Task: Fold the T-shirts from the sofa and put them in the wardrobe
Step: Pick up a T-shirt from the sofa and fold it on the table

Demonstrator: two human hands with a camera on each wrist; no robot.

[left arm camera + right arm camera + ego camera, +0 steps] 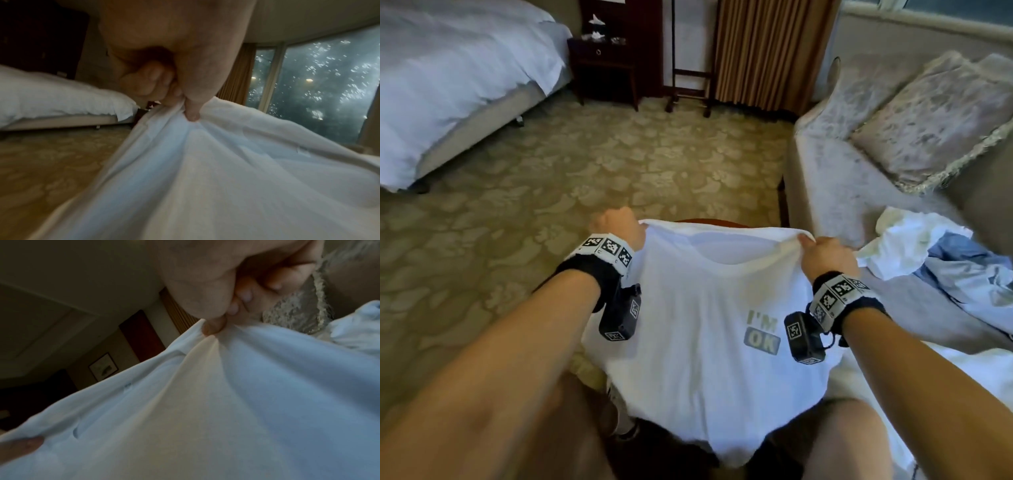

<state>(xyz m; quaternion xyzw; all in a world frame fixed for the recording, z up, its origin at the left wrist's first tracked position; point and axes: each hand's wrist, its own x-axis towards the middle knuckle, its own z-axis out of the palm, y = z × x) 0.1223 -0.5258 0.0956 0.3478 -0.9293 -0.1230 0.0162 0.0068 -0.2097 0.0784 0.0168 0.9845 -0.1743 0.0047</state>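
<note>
Two hands held one white shirt (705,308) up by its far edge, the cloth hanging from them toward the person's legs. The left hand (616,228) pinched the left corner, thumb pressed on the fabric and fingers curled. The right hand (825,255) pinched the right corner the same way. To the right, a heap of clothes (928,253) lay on the sofa (835,178), near the right hand.

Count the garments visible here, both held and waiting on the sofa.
3 at least: the white T-shirt pinched by both hands, and a crumpled white one and a blue one lying on the sofa. More may be hidden.
</note>
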